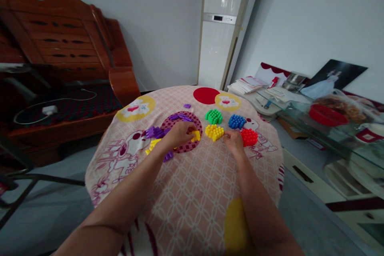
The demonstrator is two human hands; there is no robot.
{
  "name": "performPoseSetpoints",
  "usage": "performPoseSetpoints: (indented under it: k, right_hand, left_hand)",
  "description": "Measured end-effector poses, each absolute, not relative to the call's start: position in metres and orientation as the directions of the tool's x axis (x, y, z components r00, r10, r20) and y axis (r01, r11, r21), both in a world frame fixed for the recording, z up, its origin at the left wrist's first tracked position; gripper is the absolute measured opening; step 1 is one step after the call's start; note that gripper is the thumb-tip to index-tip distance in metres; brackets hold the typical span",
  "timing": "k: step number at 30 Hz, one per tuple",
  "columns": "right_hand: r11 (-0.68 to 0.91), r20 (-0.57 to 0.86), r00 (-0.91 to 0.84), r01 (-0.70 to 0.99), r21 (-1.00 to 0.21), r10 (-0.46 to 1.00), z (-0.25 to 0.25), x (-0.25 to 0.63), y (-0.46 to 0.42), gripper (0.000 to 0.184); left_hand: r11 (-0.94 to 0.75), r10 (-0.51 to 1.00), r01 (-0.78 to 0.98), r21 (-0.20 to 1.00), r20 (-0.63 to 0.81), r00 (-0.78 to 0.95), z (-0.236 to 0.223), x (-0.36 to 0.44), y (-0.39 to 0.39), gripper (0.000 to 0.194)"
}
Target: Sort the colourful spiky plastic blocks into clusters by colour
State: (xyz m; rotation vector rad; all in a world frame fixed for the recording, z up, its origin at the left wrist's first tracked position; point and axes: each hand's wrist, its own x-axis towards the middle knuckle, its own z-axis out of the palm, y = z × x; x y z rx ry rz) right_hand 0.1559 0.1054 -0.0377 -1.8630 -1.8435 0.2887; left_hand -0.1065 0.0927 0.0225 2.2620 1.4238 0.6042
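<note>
My left hand [182, 133] is closed on a small yellow plastic piece [196, 135] over the dark red circle of the tablecloth. My right hand [234, 141] rests with fingers bent at the right edge of a cluster of yellow knobbed pieces [214, 132]; whether it grips one is hidden. Around it sit a green cluster [213, 117], a blue cluster [237, 121] and a red cluster [249, 137], all with rounded knobs. Loose purple pieces [155, 132] and more yellow pieces [153, 144] lie left of and partly behind my left forearm.
A patterned cloth covers the round table [192, 192]. To the left stands a carved wooden bench [60, 40]. A glass shelf [312, 118] on the right holds a red bowl [328, 115] and papers. A tall white cabinet unit [217, 48] stands behind.
</note>
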Motion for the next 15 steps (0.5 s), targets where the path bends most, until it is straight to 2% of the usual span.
performPoseSetpoints:
  k: [4, 8, 12, 15]
  right_hand:
    - [0.040, 0.221, 0.092, 0.849, -0.527, 0.971, -0.041, 0.156, 0.107, 0.028]
    - [0.079, 0.292, 0.143, 0.769, -0.634, 0.946, -0.041, 0.159, 0.106, 0.027]
    - [0.245, 0.369, 0.117, 0.564, -0.789, 0.922, -0.031, 0.156, 0.101, 0.031]
    - [0.290, 0.324, 0.023, 0.389, -0.874, 0.946, -0.024, 0.149, 0.096, 0.031]
  left_hand:
    - [-0.353, 0.919, 0.539, 0.765, 0.173, 0.355, 0.003, -0.070, 0.095, 0.018]
    - [-0.164, 0.955, 0.287, 0.944, 0.080, 0.285, -0.018, -0.054, 0.098, 0.019]
    - [-0.070, 0.968, 0.053, 0.996, 0.055, 0.247, -0.026, -0.053, 0.097, 0.025]
    - [-0.077, 0.964, -0.026, 0.997, 0.081, 0.252, -0.027, -0.052, 0.093, 0.030]
